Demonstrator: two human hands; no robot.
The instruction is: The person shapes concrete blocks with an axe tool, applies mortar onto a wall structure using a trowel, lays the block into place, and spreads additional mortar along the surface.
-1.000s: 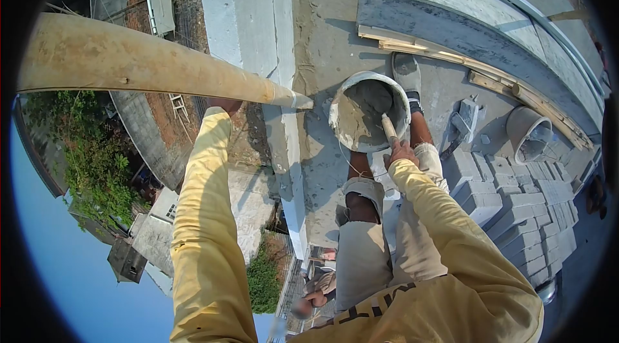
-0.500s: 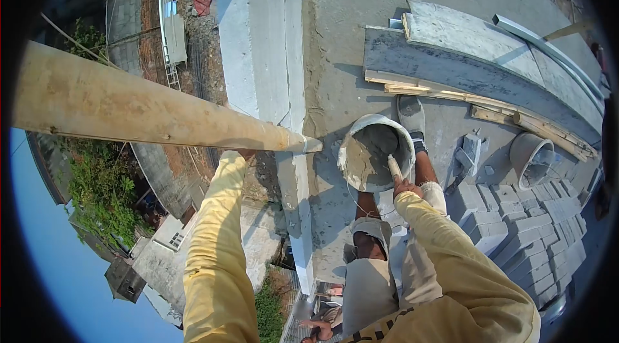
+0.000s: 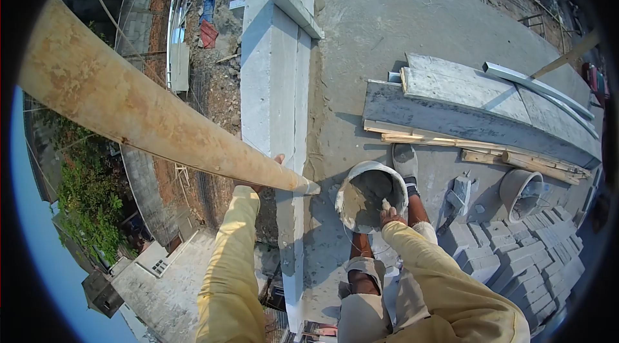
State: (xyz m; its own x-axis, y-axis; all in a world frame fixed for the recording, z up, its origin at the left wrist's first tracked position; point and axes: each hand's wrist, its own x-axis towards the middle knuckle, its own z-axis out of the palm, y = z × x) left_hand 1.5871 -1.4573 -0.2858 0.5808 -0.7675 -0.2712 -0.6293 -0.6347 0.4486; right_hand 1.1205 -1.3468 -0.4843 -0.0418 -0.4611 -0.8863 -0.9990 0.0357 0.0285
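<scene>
My right hand (image 3: 392,215) is closed around the pale handle of a trowel (image 3: 386,204), whose blade cannot be made out in the wet grey mortar (image 3: 366,198). That mortar sits in a crusted bucket (image 3: 342,211) on the floor, in front of my legs. On the left, a thick, stained yellowish pole (image 3: 161,130) slants across the view, its narrow-looking end over the low block wall (image 3: 274,98). My left hand (image 3: 256,182) is mostly hidden behind this pole; a fingertip shows past its far side, and it appears wrapped around it.
Stacked grey blocks (image 3: 529,253) stand to the right, beside a second bucket (image 3: 519,195). Grey boards (image 3: 477,107) and wood strips (image 3: 451,141) lie farther ahead. Beyond the wall, the ground drops away to rubble, roofs and trees (image 3: 90,195).
The view has tilted forward, so everything appears lower. My right hand and the handle sit deeper over the bucket. A fingertip of my left hand now shows past the pole.
</scene>
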